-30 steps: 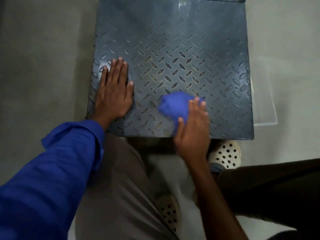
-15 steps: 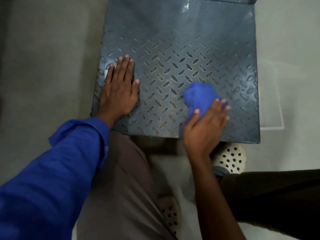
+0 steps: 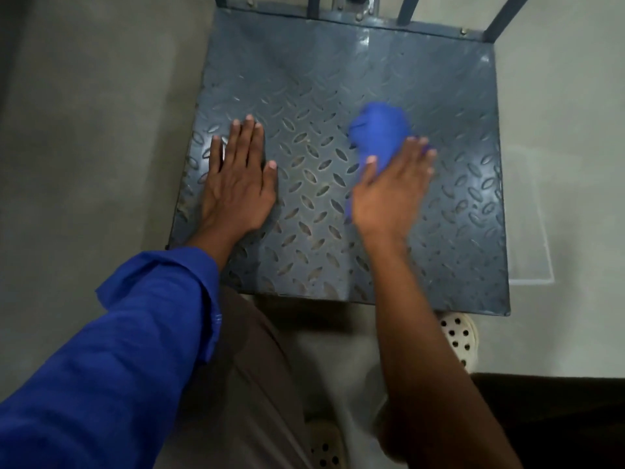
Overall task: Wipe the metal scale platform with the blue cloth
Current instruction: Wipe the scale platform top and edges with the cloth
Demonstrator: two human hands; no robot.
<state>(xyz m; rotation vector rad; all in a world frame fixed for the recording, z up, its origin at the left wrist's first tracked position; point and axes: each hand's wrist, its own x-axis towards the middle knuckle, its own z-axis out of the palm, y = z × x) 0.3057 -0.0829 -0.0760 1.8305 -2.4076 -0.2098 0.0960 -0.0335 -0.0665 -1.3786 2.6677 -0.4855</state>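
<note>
From my remote station I look down on the dark grey metal scale platform (image 3: 338,79), a square plate embossed with a raised diamond tread, lying on the pale grey concrete floor (image 3: 84,130). Dark metal uprights (image 3: 406,8) rise from its far edge.

The left hand (image 3: 236,184) lies flat on the near-left part of the platform, palm down, fingers straight and close together, thumb out to the side, holding nothing. Its arm wears a bright blue sleeve (image 3: 135,333).

The right hand (image 3: 389,194) is on the platform's right-centre, on top of the crumpled blue cloth (image 3: 378,130). I see the thumb and fingers closed over the bunched fabric, pressing it against the tread; most of the cloth bulges out beyond the fingertips toward the far side, and a strip shows under the palm's left edge. Hand and cloth are blurred, so I cannot make out the finer finger placement. The right forearm is bare.

The two hands are well apart, with bare tread plate between them.

Just beside the platform's near-right corner sits a cream perforated clog (image 3: 460,336); a second clog (image 3: 324,445) shows at the bottom, beside grey-brown trousers (image 3: 243,384).
</note>
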